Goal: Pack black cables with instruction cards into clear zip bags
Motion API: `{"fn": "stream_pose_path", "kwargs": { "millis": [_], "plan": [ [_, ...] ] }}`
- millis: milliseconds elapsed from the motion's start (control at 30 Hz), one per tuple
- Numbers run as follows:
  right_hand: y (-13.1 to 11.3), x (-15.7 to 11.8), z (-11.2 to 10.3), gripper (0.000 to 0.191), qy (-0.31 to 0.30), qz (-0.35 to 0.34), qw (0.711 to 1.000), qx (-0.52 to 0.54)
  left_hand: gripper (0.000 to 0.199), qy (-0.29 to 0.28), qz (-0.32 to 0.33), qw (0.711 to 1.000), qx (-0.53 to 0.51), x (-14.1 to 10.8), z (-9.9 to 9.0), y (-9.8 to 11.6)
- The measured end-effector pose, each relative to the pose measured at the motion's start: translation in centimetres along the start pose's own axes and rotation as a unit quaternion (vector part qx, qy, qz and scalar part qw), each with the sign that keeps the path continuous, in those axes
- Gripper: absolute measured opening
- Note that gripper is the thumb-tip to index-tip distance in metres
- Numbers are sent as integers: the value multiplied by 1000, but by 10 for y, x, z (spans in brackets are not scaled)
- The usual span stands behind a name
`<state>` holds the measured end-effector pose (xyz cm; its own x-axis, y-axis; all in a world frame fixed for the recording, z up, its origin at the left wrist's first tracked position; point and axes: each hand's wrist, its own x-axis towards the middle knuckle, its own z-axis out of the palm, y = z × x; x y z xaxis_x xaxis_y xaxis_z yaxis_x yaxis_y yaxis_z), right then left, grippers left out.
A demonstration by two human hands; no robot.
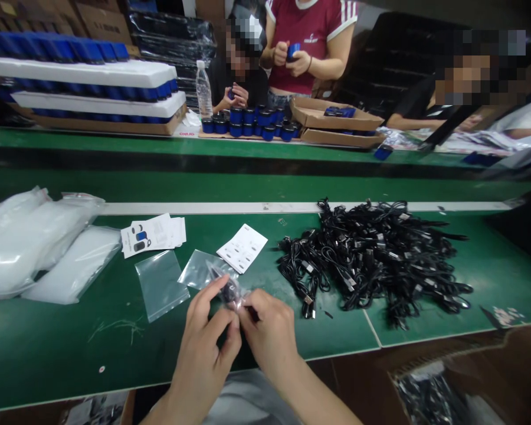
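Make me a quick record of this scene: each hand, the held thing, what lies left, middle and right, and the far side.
Left hand: gripping a small clear bag
Right hand: pinching the same bag
Bag contents: something dark, details unclear
Surface: green workbench
Left: bulging plastic bags
Middle: flat clear bags, printed papers
Right: pile of black cables
Far side: clear bottle, blue-and-black items, person in maroon shirt
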<state>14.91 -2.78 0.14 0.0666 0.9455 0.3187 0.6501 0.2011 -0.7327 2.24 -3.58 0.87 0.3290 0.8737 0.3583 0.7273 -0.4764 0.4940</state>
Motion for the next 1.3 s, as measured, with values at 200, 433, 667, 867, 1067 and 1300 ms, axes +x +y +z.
{"fn": "stream_pose_path", "kwargs": {
  "millis": [200, 433, 667, 867, 1067, 1300],
  "plan": [
    [8, 10, -6, 15, -63, 119, 986, 99, 18, -19, 37, 999, -24, -1, -3, -4],
    [12, 17, -27, 8, -276, 85, 935, 206, 62, -211, -152, 956, -134, 16, -32, -28],
    [15, 20, -28, 20, -270, 151, 882, 356, 31, -262, -221, 921, -187, 17, -27, -24],
    [18, 9, -23, 17, -245, 208, 897, 305, 26, -172, -252, 923, -235, 6, -14, -32],
    [18, 2, -15, 20, -218, 239, 897, 300, 23, -102, -254, 931, -242, 2, -14, -34],
    [11, 2, -14, 20, -215, 203, 917, 267, 27, -46, -274, 926, -256, 0, -20, -30]
  ]
}}
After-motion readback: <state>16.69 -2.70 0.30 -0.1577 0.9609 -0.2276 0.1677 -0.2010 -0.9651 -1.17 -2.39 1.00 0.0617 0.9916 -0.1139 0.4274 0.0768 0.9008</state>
